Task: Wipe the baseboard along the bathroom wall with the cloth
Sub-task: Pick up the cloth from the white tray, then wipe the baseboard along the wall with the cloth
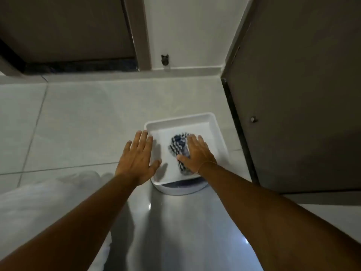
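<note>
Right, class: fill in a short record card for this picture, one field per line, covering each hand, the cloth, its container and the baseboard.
left hand: open, fingers spread, over the tray's left rim
right hand: open, flat over the cloth
cloth: blue and white checked, bunched inside the tray
tray: white, shallow, on the tiled floor
baseboard: pale strip at the wall's foot, beyond the tray, untouched

A white square tray (213, 132) sits on the pale tiled floor (78, 118), near a dark door (302, 94) on the right. A crumpled blue-and-white checked cloth (178, 144) lies in it. The right hand (198, 154), fingers spread flat, lies over the cloth's right side. The left hand (138, 159), also spread, hovers at the tray's left rim. The baseboard (195, 69) runs along the far white wall (195, 32).
</note>
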